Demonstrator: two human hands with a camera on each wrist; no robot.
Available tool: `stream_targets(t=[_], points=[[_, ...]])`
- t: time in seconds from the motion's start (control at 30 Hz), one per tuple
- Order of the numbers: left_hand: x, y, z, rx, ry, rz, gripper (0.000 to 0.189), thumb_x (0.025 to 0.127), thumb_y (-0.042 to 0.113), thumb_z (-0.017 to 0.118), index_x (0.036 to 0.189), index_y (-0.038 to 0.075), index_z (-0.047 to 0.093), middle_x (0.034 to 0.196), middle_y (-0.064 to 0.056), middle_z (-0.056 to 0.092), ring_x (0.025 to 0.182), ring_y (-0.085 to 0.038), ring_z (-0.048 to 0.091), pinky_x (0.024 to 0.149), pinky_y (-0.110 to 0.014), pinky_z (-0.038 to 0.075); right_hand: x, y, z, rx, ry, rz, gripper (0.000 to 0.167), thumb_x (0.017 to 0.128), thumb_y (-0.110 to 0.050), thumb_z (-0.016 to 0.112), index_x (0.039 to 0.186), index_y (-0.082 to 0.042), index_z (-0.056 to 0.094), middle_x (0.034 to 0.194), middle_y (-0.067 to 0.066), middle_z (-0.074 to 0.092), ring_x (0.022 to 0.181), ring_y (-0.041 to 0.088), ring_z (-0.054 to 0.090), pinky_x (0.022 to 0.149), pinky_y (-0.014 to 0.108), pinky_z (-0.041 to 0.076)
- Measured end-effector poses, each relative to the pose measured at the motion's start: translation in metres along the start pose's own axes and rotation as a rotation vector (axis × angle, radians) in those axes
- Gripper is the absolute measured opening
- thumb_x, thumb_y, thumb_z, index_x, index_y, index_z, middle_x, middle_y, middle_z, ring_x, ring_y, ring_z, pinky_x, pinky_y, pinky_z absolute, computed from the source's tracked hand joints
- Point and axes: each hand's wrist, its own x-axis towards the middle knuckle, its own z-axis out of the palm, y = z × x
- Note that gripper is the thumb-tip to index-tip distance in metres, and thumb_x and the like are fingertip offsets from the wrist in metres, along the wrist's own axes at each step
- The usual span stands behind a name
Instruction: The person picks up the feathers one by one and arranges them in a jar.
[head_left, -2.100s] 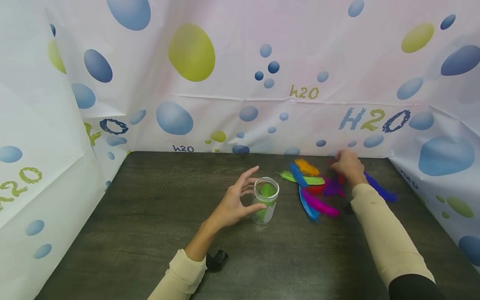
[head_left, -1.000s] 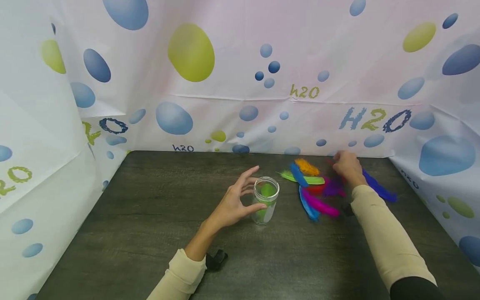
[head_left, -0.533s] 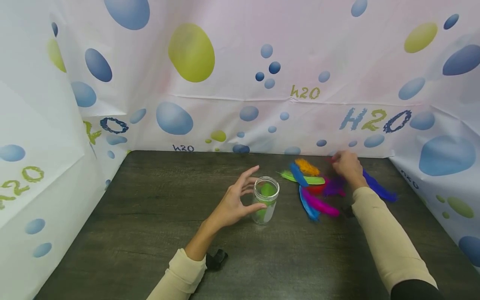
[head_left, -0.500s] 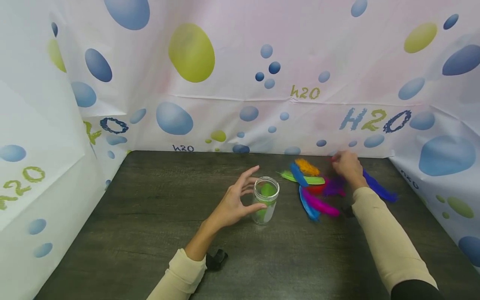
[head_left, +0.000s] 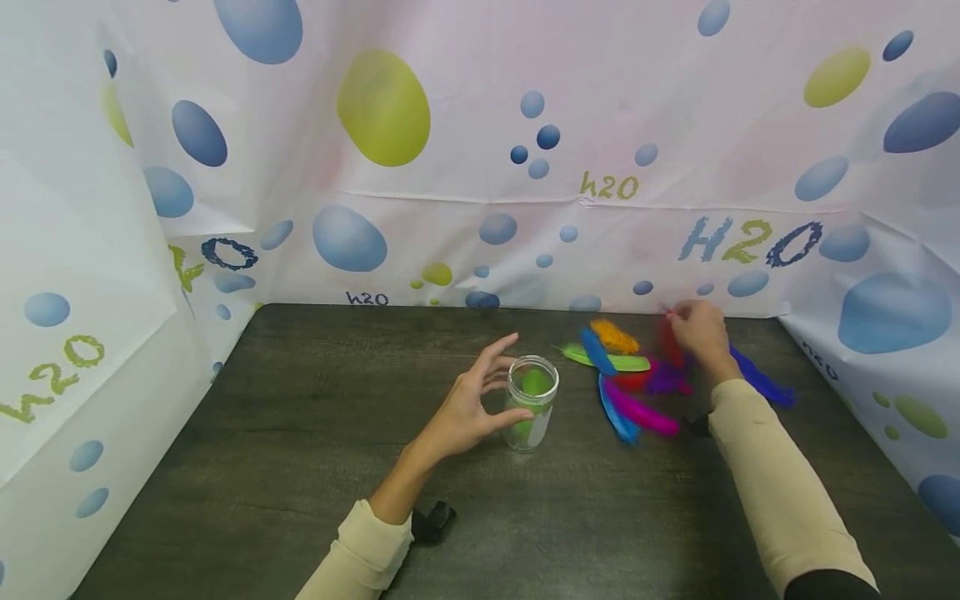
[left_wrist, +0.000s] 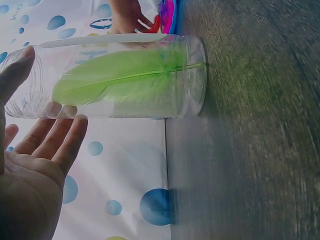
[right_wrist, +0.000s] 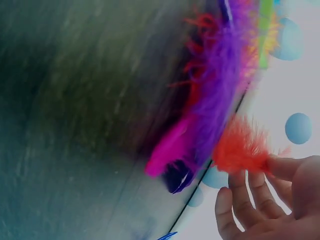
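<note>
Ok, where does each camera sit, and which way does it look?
Head: worn on the head, facing forward and down at the dark table; left hand, right hand and sleeves show.
Left wrist: on that wrist, facing the clear jar with a green feather inside; left hand close up, right hand beyond.
Right wrist: on that wrist, facing the red feather its hand pinches and a purple feather; only right hand shows.
Shared: head and left wrist both show the jar.

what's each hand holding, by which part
The right hand pinches a red feather by one end; the left hand holds the clear jar by its upper part.
</note>
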Motion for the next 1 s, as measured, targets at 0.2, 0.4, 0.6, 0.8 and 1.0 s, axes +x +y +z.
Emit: stream_targets(t=[0.2,0.4,0.6,0.8,1.0], points=[[0.0,-0.001,0.0,-0.006,-0.001,0.003,0.098,0.084,-0.002,0.085,0.162,0.005,0.026,0.138,-0.024,0.059,0.129,-0.034,0.06,0.106,-0.042,0.054,-0.004,0.0,-0.001,0.103,0.074,0.024,0.036,0.106,-0.021,0.058,0.111,0.013,0.07,0.112,0.033,0.069,0.109,0.045,0.057,0.085,0.048,0.052],[0.0,-0.002,0.001,-0.007,0.001,0.017,0.097,0.084,-0.003,0.084,0.162,0.004,0.026,0.138,-0.029,0.058,0.129,-0.037,0.06,0.105,-0.044,0.055,-0.01,-0.003,-0.002,0.183,0.091,0.108,0.036,0.106,-0.024,0.06,0.115,0.009,0.071,0.114,0.029,0.069,0.102,0.035,0.059,0.073,0.028,0.047],[-0.001,-0.001,0.001,0.001,0.003,0.007,0.097,0.084,-0.003,0.084,0.161,-0.001,0.026,0.137,-0.023,0.06,0.129,-0.035,0.06,0.105,-0.042,0.055,-0.015,-0.003,-0.004,0.247,0.104,0.105,0.032,0.105,-0.022,0.062,0.116,0.006,0.072,0.116,0.027,0.07,0.101,0.028,0.06,0.073,0.021,0.046],[-0.001,0.0,0.001,-0.006,-0.001,0.007,0.098,0.084,-0.002,0.084,0.162,0.003,0.025,0.138,-0.025,0.059,0.129,-0.035,0.06,0.105,-0.042,0.054,-0.017,-0.006,-0.007,0.286,0.15,0.093,0.026,0.101,-0.019,0.069,0.11,0.006,0.072,0.102,0.014,0.073,0.08,0.003,0.056,0.071,0.016,0.045],[0.0,-0.001,0.001,-0.006,0.0,0.024,0.098,0.084,-0.003,0.084,0.162,0.004,0.026,0.138,-0.027,0.058,0.128,-0.04,0.06,0.104,-0.043,0.055,-0.019,-0.012,-0.009,0.354,0.191,0.061,0.028,0.099,-0.013,0.071,0.116,0.009,0.07,0.083,-0.015,0.067,0.073,-0.009,0.054,0.07,0.008,0.045]])
